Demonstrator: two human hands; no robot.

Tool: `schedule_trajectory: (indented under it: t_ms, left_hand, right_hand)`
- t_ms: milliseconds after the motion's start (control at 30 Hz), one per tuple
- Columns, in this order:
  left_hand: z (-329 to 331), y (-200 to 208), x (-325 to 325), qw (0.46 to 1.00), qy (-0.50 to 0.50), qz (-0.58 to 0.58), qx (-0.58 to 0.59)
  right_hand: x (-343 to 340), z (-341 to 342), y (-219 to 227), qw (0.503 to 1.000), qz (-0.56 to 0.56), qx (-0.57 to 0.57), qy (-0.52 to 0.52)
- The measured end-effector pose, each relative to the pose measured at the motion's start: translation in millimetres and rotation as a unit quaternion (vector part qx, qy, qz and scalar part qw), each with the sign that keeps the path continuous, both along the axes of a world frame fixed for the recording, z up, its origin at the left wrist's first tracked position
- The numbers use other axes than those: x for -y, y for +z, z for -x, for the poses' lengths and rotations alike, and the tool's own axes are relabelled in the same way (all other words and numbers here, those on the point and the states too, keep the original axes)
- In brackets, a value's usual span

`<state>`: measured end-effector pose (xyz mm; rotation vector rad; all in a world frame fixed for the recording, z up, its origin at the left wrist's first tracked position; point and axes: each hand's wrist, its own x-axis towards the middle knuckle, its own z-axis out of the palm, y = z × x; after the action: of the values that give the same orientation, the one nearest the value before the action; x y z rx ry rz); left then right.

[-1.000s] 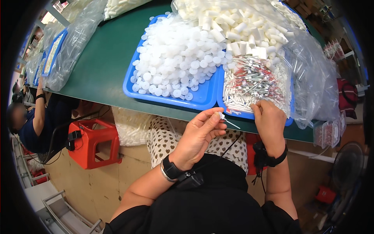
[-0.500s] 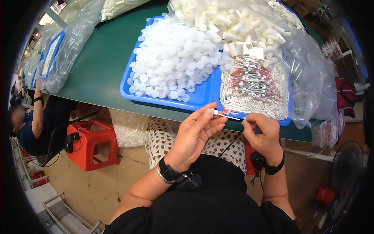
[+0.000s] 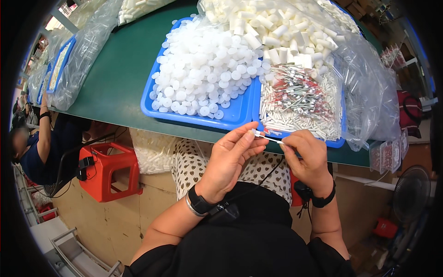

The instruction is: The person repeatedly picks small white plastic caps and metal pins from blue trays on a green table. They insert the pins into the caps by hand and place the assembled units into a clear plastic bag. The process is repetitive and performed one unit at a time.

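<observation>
Between my hands, just over the table's front edge, is a thin white stick-like piece with a thicker white part at its left end. My left hand pinches that thicker end between thumb and forefinger, its other fingers loosely curled beneath. The fingertips of my right hand close on the stick's right end. Behind them, a blue tray holds a heap of translucent white discs. A second blue tray beside it holds short thin white tubes and a pile of red-and-silver thin pieces.
White hollow cylinders spill from a clear bag at the back. Crumpled clear plastic lies right of the trays on the green table. A red stool and another person are at the left; a fan stands at right.
My right hand has shifted slightly left, its fingertips now on the stick's right end. My left hand keeps its pinch almost in place.
</observation>
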<state>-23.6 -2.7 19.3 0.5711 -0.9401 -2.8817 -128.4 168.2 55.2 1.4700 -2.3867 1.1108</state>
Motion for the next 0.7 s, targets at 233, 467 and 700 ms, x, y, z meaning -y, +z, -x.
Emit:
schedule_trajectory:
  t_ms: [233, 467, 700]
  left_hand:
    - [-2.7, -4.5, -7.0, 0.997, -0.058, 0.032, -0.025]
    - [-2.1, -6.3, -2.8, 0.998, -0.054, -0.009, -0.031]
    - [-1.7, -4.6, 2.2, 0.999, -0.029, -0.019, -0.016]
  right_hand:
    - [4.5, -5.2, 1.2, 0.779, -0.025, 0.626, -0.012]
    - [17.9, -17.0, -1.4, 0.945, -0.074, 0.319, 0.001]
    - [31.1, -7.9, 1.0, 0.967, -0.073, 0.242, 0.041]
